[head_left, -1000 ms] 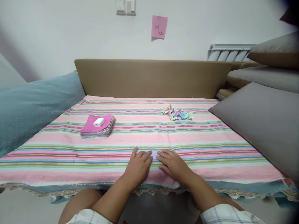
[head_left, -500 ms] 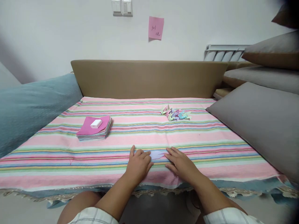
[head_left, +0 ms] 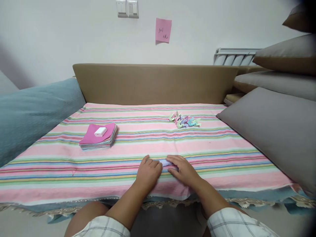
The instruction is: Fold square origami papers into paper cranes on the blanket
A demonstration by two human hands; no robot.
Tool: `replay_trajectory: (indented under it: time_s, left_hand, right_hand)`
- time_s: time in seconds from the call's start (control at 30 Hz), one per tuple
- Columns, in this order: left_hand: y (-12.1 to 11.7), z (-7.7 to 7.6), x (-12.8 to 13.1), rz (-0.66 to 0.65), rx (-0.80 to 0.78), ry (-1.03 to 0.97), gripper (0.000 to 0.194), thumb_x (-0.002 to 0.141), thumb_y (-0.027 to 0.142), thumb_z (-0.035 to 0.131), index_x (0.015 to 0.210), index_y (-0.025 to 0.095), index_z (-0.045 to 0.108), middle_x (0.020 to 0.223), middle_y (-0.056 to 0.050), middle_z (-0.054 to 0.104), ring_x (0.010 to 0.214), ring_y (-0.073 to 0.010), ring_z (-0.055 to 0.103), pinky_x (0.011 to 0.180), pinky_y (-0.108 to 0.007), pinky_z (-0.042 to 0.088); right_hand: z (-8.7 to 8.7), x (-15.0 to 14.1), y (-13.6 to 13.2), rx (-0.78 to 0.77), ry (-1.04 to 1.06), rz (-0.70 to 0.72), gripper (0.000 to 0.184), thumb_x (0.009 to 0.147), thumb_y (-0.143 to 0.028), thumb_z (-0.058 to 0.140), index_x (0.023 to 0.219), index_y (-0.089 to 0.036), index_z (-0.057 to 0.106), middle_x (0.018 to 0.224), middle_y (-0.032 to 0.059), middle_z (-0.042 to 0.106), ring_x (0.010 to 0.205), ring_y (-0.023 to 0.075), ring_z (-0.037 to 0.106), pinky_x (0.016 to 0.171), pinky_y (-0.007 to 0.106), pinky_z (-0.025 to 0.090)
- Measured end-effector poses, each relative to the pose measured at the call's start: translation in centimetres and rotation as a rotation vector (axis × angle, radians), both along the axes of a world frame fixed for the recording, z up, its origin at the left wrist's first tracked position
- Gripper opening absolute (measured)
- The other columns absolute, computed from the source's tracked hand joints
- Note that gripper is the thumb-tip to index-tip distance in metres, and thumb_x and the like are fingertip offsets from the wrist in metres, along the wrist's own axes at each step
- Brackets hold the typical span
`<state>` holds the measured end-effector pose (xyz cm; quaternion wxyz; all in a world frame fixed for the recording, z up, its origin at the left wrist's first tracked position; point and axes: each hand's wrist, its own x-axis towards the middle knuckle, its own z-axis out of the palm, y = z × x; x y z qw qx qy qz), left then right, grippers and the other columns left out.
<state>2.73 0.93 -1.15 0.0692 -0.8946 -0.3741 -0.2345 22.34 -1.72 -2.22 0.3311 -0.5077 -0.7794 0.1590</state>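
Note:
A narrow piece of folded lavender paper [head_left: 165, 162] lies on the striped cloth between my hands. My left hand [head_left: 149, 171] is closed over its left end, fingers curled and thumb close beside them, hiding that end. At the right end, my right hand [head_left: 183, 169] has its fingers on the paper with the thumb below, nearer me. Most of the paper is covered, so its folds are hard to make out. Farther back to the right sits a cluster of small folded paper figures [head_left: 184, 121] in pastel colours.
On the left stands a stack of paper squares [head_left: 97, 144], pink on top, with a small white box [head_left: 100, 132] on it. Grey cushions [head_left: 274, 131] are piled at the right. A blue-green cushion [head_left: 41, 112] borders the left. A brown backrest [head_left: 155, 84] runs behind.
My hands have come closer together over the paper, the right moving left. The lavender paper now shows as a narrower strip. My left fingers are more curled.

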Motion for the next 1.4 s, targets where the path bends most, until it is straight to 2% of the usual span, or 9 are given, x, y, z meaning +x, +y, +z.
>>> replay_trajectory:
  time_s: [0.13,0.3,0.4,0.57,0.73,0.9,1.03,1.2,1.4]
  left_hand:
    - [0.2,1.3,-0.3,0.055,-0.283,-0.288,0.024,0.088,0.028,0.042,0.082,0.020,0.064,0.074,-0.004,0.067,0.071,-0.0172,0.059,0.070,-0.030,0.044]
    - [-0.2,2.0,0.2,0.125,-0.844,-0.922,0.031,0.082,0.044,0.047,0.079,0.017,0.060,0.060,0.001,0.060,0.053,-0.0121,0.053,0.049,-0.022,0.039]
    - [-0.5,1.5,0.5,0.094,-0.936,-1.016,0.031,0.077,0.045,0.053,0.075,0.016,0.061,0.060,0.001,0.061,0.055,-0.0125,0.054,0.052,-0.022,0.041]
    - [-0.5,1.1,0.5,0.101,-0.959,-1.065,0.030,0.075,0.043,0.057,0.071,0.014,0.061,0.061,0.001,0.061,0.056,-0.0114,0.053,0.054,-0.022,0.040]
    - [-0.4,0.6,0.6,0.002,-1.048,-1.142,0.035,0.068,0.039,0.066,0.091,0.014,0.058,0.073,-0.001,0.064,0.062,-0.0124,0.058,0.059,-0.023,0.044]
    - [-0.5,0.5,0.2,0.083,-0.919,-0.936,0.034,0.076,0.035,0.058,0.103,0.019,0.044,0.059,0.006,0.057,0.054,-0.0124,0.055,0.054,-0.022,0.038]
    - [-0.5,1.1,-0.3,0.207,-0.693,-0.476,0.014,0.083,0.026,0.049,0.096,0.022,0.043,0.064,0.005,0.060,0.061,-0.0145,0.057,0.057,-0.024,0.034]
    - [-0.6,1.3,-0.2,0.256,-0.407,-0.018,0.008,0.087,0.025,0.046,0.088,0.020,0.052,0.077,-0.003,0.063,0.075,-0.0198,0.059,0.061,-0.027,0.036]
    - [-0.2,0.3,-0.7,0.152,-0.108,0.025,0.015,0.087,0.027,0.051,0.085,0.021,0.064,0.100,-0.006,0.065,0.087,-0.0213,0.054,0.075,-0.033,0.040]
  right_hand:
    - [-0.8,-0.9,0.7,-0.195,0.569,-0.145,0.073,0.071,-0.035,0.067,0.136,-0.023,0.036,0.131,0.0144,0.049,0.112,0.0240,0.054,0.089,0.042,0.048]
    - [-0.4,-3.4,0.9,-0.469,1.012,0.040,0.048,0.069,-0.044,0.069,0.109,-0.020,0.058,0.099,0.0077,0.066,0.085,0.0183,0.062,0.076,0.035,0.052]
    - [0.2,-4.3,0.9,-0.493,1.107,0.025,0.034,0.069,-0.044,0.070,0.091,-0.018,0.064,0.076,0.0017,0.065,0.064,0.0125,0.058,0.064,0.028,0.050]
    - [0.4,-4.5,1.3,-0.493,1.117,-0.029,0.032,0.068,-0.045,0.071,0.078,-0.016,0.064,0.058,-0.0027,0.058,0.053,0.0089,0.052,0.055,0.023,0.045]
    - [0.7,-4.5,1.3,-0.517,1.060,-0.083,0.034,0.064,-0.046,0.071,0.072,-0.015,0.061,0.052,-0.0043,0.054,0.048,0.0072,0.048,0.050,0.021,0.041]
    - [0.6,-4.2,1.4,-0.486,0.956,-0.115,0.036,0.064,-0.043,0.068,0.086,-0.018,0.055,0.058,-0.0056,0.056,0.047,0.0085,0.048,0.047,0.022,0.040]
    - [0.4,-4.0,1.5,-0.327,0.662,-0.172,0.023,0.071,-0.036,0.061,0.086,-0.020,0.053,0.062,-0.0042,0.058,0.053,0.0112,0.053,0.052,0.023,0.041]
    - [0.7,-4.0,1.1,-0.214,0.254,-0.210,0.009,0.077,-0.029,0.055,0.081,-0.021,0.058,0.069,-0.0012,0.063,0.064,0.0143,0.057,0.061,0.025,0.042]
    - [0.2,-3.8,1.1,0.001,0.004,-0.149,0.007,0.080,-0.021,0.056,0.081,-0.021,0.063,0.080,0.0033,0.063,0.079,0.0175,0.056,0.070,0.029,0.043]
